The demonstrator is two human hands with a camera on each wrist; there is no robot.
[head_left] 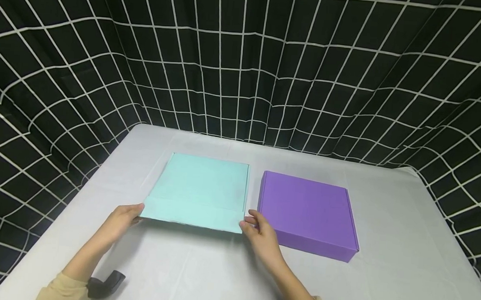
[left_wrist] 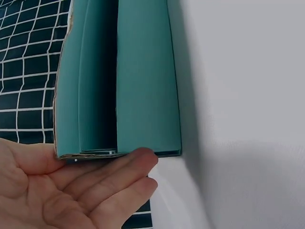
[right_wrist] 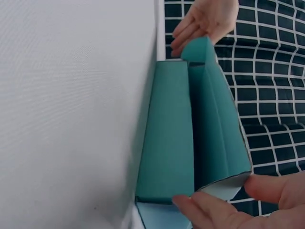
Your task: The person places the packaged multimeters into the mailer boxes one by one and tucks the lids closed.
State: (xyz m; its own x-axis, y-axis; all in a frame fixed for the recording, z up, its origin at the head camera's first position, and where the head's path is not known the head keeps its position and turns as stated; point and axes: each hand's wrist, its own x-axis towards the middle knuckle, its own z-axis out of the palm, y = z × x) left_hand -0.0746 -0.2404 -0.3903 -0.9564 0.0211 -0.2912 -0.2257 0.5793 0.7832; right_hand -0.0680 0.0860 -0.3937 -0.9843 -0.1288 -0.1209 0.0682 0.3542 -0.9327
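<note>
A light-teal cardboard box lies on the white table with its lid partly raised and the lid's front flap slanting toward me. In the left wrist view a dark gap shows between the lid and the front wall. My left hand touches the left front corner, its fingers stretched along the box's side. At the right front corner is my right hand. Its thumb touches the flap's corner, and its fingertips rest by the box's end in the right wrist view. Neither hand's fingers curl round the cardboard.
A closed purple box lies right of the teal one, close to my right hand. White cloth covers the table. A black curtain with a white grid surrounds the back and sides. Dark straps or devices sit by both wrists.
</note>
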